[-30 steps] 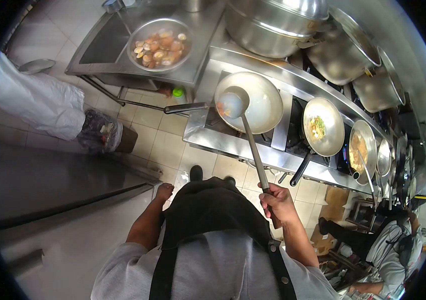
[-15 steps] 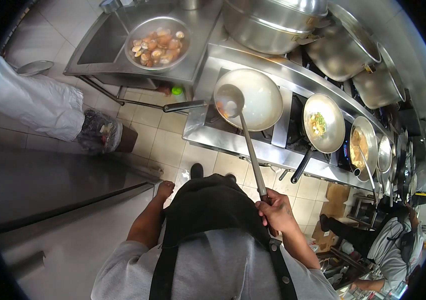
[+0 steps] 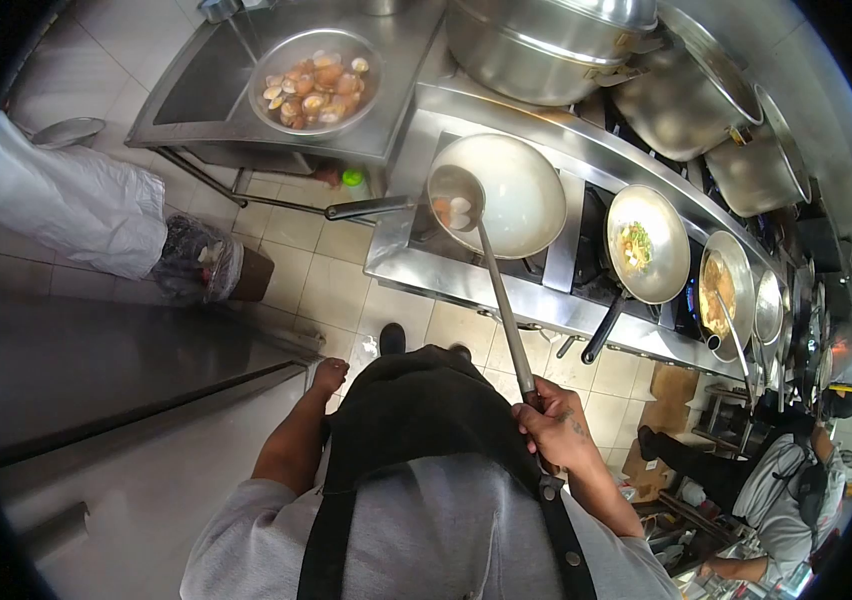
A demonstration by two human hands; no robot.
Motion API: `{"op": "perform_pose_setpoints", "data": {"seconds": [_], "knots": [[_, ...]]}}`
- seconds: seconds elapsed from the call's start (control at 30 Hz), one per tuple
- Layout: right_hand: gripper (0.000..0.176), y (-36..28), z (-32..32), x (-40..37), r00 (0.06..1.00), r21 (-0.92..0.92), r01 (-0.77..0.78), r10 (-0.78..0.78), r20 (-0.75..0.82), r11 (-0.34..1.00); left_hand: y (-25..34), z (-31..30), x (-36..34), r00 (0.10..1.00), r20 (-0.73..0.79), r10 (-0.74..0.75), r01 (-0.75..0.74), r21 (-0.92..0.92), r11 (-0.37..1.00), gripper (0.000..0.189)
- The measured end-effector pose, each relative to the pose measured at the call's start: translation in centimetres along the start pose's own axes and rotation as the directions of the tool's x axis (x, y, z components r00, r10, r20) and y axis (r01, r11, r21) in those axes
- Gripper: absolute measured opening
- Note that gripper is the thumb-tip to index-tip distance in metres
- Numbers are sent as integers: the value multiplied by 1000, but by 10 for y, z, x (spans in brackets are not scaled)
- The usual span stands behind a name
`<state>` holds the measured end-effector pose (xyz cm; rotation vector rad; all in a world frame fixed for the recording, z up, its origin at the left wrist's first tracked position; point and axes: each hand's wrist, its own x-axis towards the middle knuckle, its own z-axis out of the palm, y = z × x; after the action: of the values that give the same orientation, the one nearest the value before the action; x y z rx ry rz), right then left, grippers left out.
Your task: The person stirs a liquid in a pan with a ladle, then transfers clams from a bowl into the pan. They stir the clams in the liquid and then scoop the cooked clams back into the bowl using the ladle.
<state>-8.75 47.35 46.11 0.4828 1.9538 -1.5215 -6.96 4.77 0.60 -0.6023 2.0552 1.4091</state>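
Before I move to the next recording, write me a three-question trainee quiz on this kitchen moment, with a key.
1. Which hand grips the long-handled metal ladle?
2. True or false: the large round pan with a pale interior sits to the left of the smaller pale pan holding green and yellow bits of food.
3. What fills the round, shiny metal bowl left of the stove?
A. Coils of noodles
B. Shells in tan and white
C. Whole lemons

Key:
1. The right hand.
2. True.
3. B.
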Motion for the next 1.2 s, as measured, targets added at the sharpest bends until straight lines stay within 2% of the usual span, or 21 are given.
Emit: {"op": "perform_pose_setpoints", "data": {"seconds": [0.07, 0.17, 0.23, 0.27, 0.37, 0.43, 0.6, 0.67, 0.7, 0.8, 0.83, 0.9, 0.97, 1.07, 1.13, 1.17, 1.2], "knots": [[7, -1, 0, -1, 1000, -10, 1, -1, -4, 1000, 0, 1, -2, 1000, 23, 17, -18, 46, 999, 26], [7, -1, 0, -1, 1000, -8, 1, -1, -8, 1000, 1, 1, -4, 994, -52, 98, -96, 39, 995, 23], [7, -1, -1, -1, 1000, -13, 1, -1, -9, 1000, 1, -4, 1, 988, 87, 129, -143, 186, 972, 21], [7, -1, -1, -1, 1000, -18, 2, -2, -9, 1000, 2, -3, 2, 988, 87, 129, -144, 186, 972, 21], [7, -3, -1, -2, 1000, -8, 10, -10, -15, 1000, 6, -1, 2, 992, 84, 92, -103, 142, 984, 20], [7, -3, -3, -2, 1000, 27, -8, 9, -16, 1000, 10, 1, 0, 999, 39, -27, 29, -41, 999, 21], [11, 0, -12, 0, 998, 87, -41, 44, -34, 995, 10, 5, -4, 997, -36, -63, 60, -79, 995, 24], [19, 7, -17, 3, 1000, 307, 12, -11, -3, 952, 7, 5, -4, 996, -51, -77, 71, -104, 992, 25], [26, -1, -18, 2, 999, 403, -6, 19, -27, 915, 4, 5, -1, 997, -38, -69, 65, -98, 993, 25], [31, 4, -37, 9, 998, 575, -44, 17, 52, 817, 18, 6, -11, 996, -41, -84, 81, -86, 993, 25], [31, 4, -39, 9, 998, 575, -44, 17, 54, 817, 29, 6, -18, 993, -58, -107, 102, -80, 991, 25], [33, 4, -41, 11, 993, 709, -78, -6, 115, 701, 19, 3, -7, 996, -22, -85, 83, -58, 995, 25], [32, 2, -41, 12, 993, 732, -73, -21, 118, 677, 13, 2, -4, 998, 15, -63, 63, -37, 997, 25], [32, -7, -42, 15, 994, 701, -46, -35, 101, 711, 14, 3, -4, 995, -69, -67, 63, -47, 997, 27], [33, -15, -43, 21, 995, 669, 4, -71, 73, 743, -1, 0, 4, 993, 60, 102, -108, 107, 988, 29], [33, -22, -43, 24, 993, 661, 9, -83, 80, 750, -1, 3, 2, 993, 46, 110, -114, 98, 989, 29], [33, -33, -42, 27, 992, 652, 26, -100, 78, 758, 1, 6, 1, 999, 7, 40, -40, 57, 998, 28]]}}
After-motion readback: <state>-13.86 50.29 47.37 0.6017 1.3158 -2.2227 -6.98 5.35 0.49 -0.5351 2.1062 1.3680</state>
